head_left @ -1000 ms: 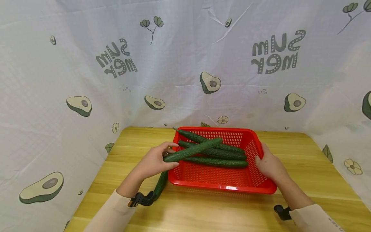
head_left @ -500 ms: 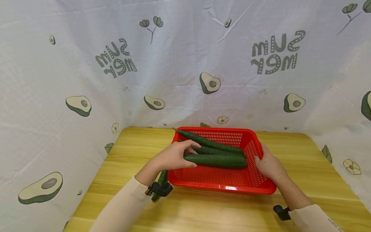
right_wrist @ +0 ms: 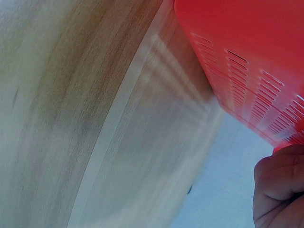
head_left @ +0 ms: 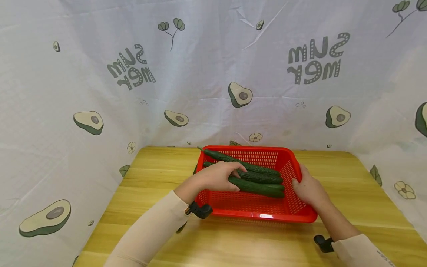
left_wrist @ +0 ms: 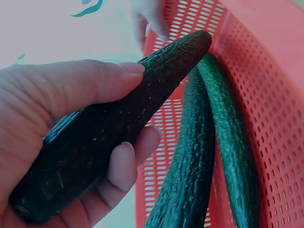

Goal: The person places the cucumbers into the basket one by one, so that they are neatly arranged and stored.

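Note:
My left hand reaches over the left side of a red plastic basket and grips a dark green cucumber near its left end. In the left wrist view the thumb lies along the top of this cucumber, with the fingers curled beneath it. Other cucumbers lie lengthwise in the basket behind it, the rearmost cucumber with its thin stem over the left rim. My right hand holds the basket's right rim, thumb inside. Outside the basket, another cucumber is mostly hidden under my left forearm.
The basket stands on a yellow wood-grain table. A white cloth printed with avocados and lettering hangs behind and at the sides. Each wrist wears a black strap with a camera mount.
My left hand has carried the cucumber rightward and down from above the basket's left rim, to lie along the front of the other cucumbers. The right hand keeps its place on the rim.

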Action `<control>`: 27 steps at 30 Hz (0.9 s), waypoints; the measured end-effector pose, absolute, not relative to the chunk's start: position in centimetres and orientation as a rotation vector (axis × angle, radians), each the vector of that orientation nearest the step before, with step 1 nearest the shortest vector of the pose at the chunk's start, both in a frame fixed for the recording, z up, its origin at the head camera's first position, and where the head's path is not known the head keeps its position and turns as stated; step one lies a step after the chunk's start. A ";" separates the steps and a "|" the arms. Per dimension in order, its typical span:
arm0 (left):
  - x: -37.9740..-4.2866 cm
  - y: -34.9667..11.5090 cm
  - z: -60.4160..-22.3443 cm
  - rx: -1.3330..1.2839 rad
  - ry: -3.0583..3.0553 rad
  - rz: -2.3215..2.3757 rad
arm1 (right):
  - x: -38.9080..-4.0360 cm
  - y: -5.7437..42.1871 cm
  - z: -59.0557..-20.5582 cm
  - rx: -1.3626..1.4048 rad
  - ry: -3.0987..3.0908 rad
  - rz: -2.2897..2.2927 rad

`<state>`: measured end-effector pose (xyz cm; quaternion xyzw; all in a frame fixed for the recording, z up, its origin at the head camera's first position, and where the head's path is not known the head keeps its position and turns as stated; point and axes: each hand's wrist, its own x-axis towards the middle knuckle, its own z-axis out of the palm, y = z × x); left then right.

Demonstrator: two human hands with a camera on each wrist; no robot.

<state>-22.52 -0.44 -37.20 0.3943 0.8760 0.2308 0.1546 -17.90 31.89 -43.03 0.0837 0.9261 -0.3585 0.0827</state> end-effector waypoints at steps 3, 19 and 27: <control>-22.7 0.3 -37.5 1.137 2.509 0.626 | -17.9 31.9 -43.1 0.238 2.770 -1.067; -23.7 0.4 -38.8 0.890 2.555 0.565 | -17.9 32.0 -43.1 0.227 2.772 -1.071; -24.0 -0.2 -39.0 0.797 2.600 0.388 | -17.8 32.0 -43.1 0.232 2.774 -1.074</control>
